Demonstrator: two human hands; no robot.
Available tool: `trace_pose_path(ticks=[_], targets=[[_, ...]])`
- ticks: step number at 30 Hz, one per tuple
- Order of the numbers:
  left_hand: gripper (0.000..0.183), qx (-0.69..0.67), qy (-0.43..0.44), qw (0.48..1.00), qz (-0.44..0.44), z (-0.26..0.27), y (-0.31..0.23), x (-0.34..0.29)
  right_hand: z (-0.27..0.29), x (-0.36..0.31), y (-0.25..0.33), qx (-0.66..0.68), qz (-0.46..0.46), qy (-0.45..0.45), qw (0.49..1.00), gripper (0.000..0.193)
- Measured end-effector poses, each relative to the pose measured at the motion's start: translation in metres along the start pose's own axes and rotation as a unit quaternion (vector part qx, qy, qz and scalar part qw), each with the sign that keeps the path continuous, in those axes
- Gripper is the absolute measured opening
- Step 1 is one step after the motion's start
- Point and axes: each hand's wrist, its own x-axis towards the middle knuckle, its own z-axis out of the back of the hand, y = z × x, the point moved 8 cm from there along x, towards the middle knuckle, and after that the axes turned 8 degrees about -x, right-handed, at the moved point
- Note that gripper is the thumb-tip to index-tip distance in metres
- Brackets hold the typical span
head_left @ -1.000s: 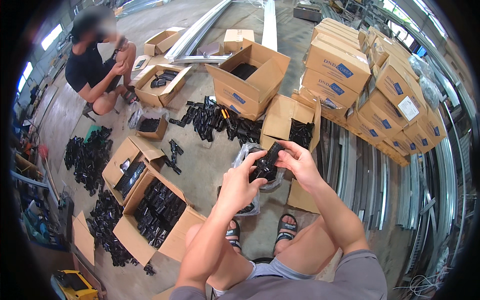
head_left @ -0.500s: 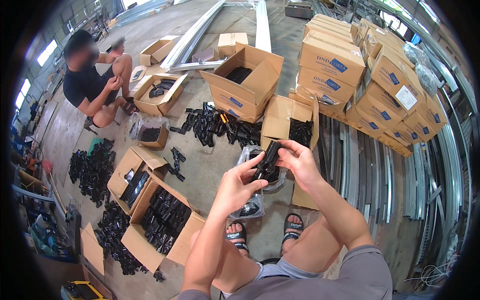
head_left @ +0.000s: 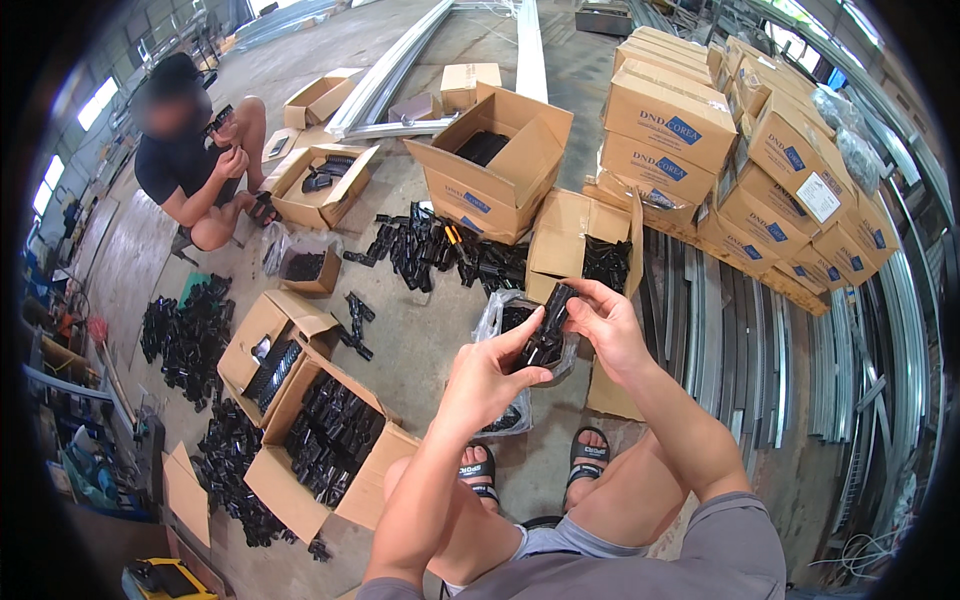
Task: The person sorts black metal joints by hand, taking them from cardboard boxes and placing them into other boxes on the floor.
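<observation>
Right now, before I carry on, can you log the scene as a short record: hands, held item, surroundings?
Left hand: thumb and fingers around the lower end of the black part
Right hand: fingertips on its upper end
Held item: one black part, tilted
Behind it: clear plastic bag with black pieces
Left side: open carton full of black parts; loose pile on the floor
Right side: stacked cartons; long metal profiles
Co-worker: seated, far left, hands raised
</observation>
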Motion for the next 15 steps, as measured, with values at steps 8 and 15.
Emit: trace_pose_path(ticks=[8,15], targets=[[0.08,-0.027,0.028,0.999,0.003,-0.004,-0.003,-0.001,0.0,0.001,-0.004,0.039,-0.029,0.019,0.999,0.032],[0.078,-0.014,0.014,1.0,0.008,-0.003,-0.004,-0.001,-0.005,-0.002,0.007,-0.009,-0.017,0.001,1.0,0.032]])
